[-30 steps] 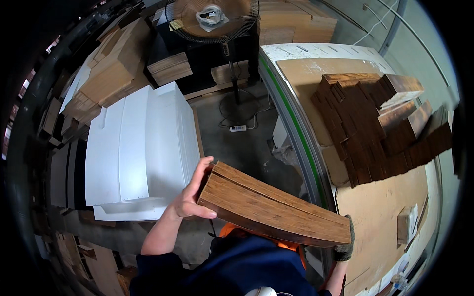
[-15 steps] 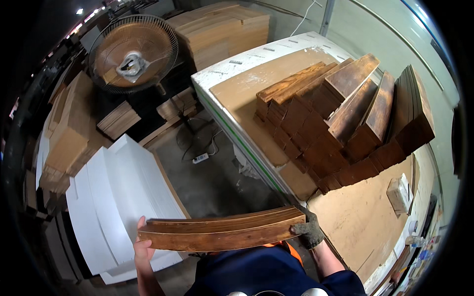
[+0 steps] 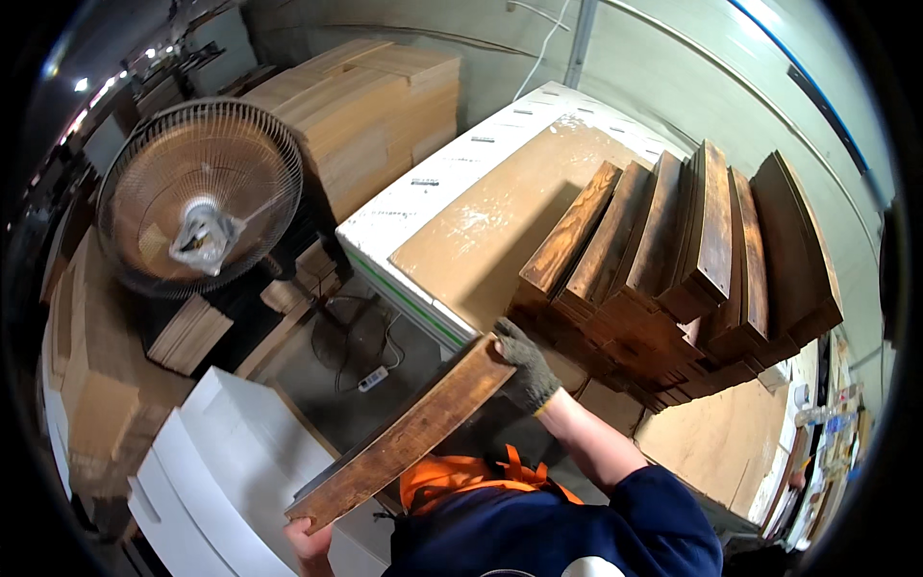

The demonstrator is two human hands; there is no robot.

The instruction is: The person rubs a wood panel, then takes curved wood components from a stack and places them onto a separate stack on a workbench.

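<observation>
A dark-brown stained wooden board [image 3: 409, 428] is held at a slant in front of my body, its right end higher and farther away. My bare left hand [image 3: 310, 543] is closed on the near left end. At the far right end, my right hand [image 3: 527, 365] in a dark knit glove grips the board's tip. One broad face is turned up; a dark edge behind it leaves unclear how many boards are together. Beyond my right hand, similar curved boards [image 3: 644, 317] form a large pile, several standing on edge on top.
The pile stands on a white-sided stack topped with brown board [image 3: 510, 212]. White panels [image 3: 231, 462] are stacked at lower left. A caged fan [image 3: 200, 197] stands at left, with pale wood stacks [image 3: 375, 106] behind. A power strip [image 3: 373, 379] lies on the floor.
The held board has gone from nearly level to slanted, its right end raised and moved away from me. My left hand has dropped lower. The view has shifted.
</observation>
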